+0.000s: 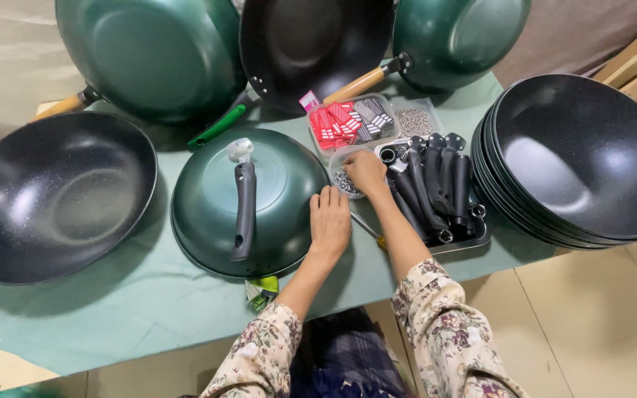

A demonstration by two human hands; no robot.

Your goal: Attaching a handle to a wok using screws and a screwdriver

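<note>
Head view. Worktop [112, 324], covered in a green cloth.

Woks: one green wok [248, 203] lies upside down at the middle, a single black handle [244, 210] resting on its back, long axis running near to far, the pale tagged end pointing far. One black wok [53, 195] lies open side up at the left. Three more stand tilted along the far edge: two green, one black. A stack of black woks [576, 158] sits at the right; count not clear.

Small parts: one clear tub of screws [346, 179]; one tub of red and black labels [352, 123]; one metal tray of black handles [436, 188].

Left hand [330, 221]: flat, fingers together, resting on the upturned wok's right rim, holding nothing.

Right hand [366, 173]: fingers curled down into the screw tub; cannot tell whether it grips any.
</note>
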